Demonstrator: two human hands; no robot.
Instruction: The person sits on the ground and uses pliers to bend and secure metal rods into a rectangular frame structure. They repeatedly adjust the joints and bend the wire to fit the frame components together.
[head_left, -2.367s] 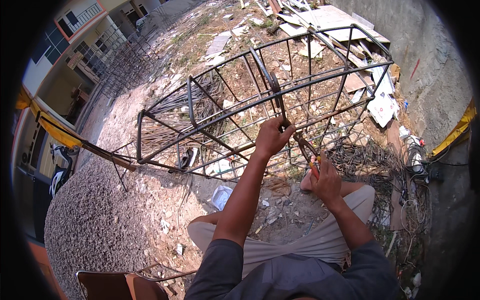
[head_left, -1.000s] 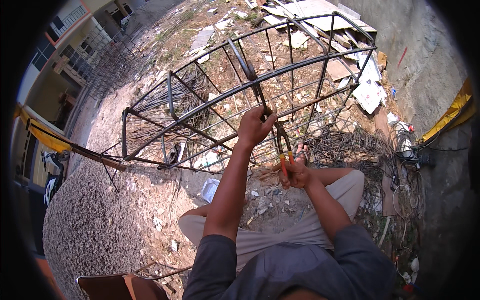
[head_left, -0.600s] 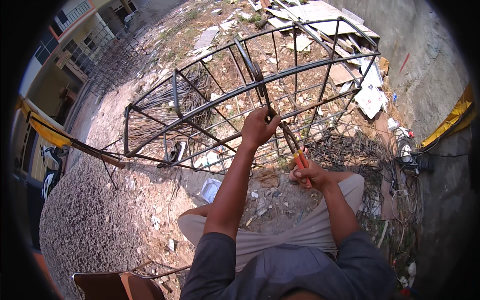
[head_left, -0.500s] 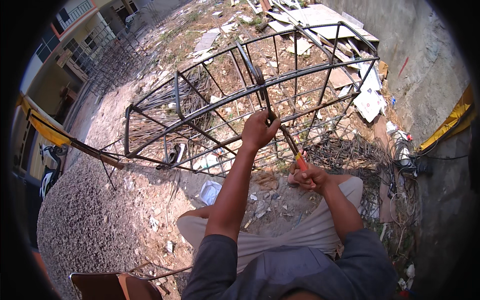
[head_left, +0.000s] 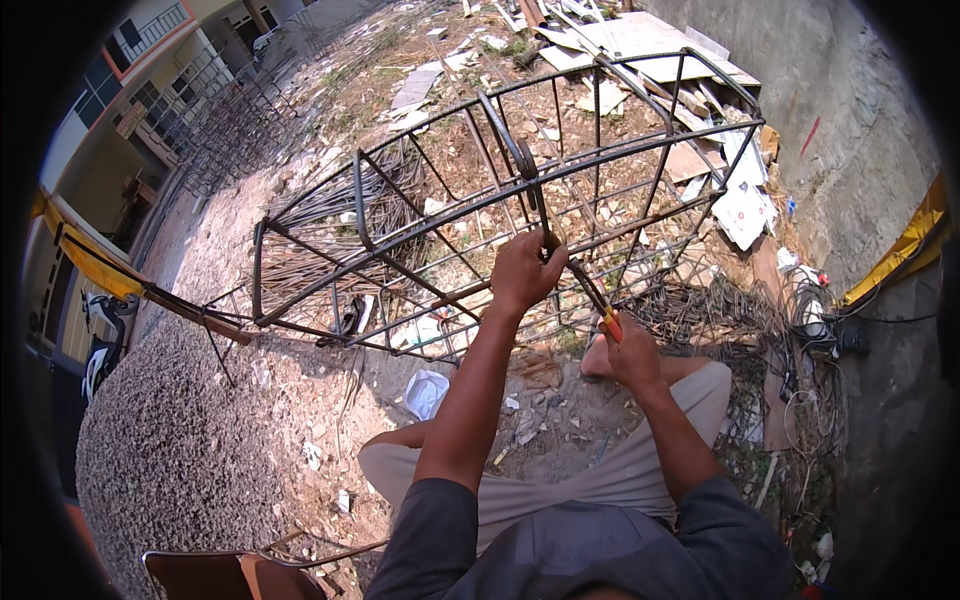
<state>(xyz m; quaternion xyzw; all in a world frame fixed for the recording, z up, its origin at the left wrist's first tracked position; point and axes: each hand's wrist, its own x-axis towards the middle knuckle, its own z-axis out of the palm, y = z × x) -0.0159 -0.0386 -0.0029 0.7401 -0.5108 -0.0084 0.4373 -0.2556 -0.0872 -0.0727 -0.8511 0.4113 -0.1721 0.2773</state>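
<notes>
In front of me stands a long cage of dark steel rebar (head_left: 440, 218), its bars joined by rectangular stirrups. My left hand (head_left: 525, 272) is closed around a rebar stirrup leg at the cage's near lower bar; the fingertips are partly hidden. Lower and to the right, my right hand (head_left: 634, 356) wraps around the red-and-yellow handle of a long dark hand tool (head_left: 590, 288). The tool slants up toward my left hand, and its far end is hidden near the bar there. Its exact kind does not show.
Loose rods (head_left: 320, 255) lie behind the cage, and tangled wire (head_left: 700, 310) lies to its right. A gravel heap (head_left: 170, 430) is at left. Broken white boards (head_left: 650, 45) lean near the concrete wall (head_left: 850, 120). A brown chair (head_left: 200, 575) stands at lower left.
My right hand has turned on the tool's handle, with its back now more upward. The left hand keeps its hold. The whole view has shifted slightly.
</notes>
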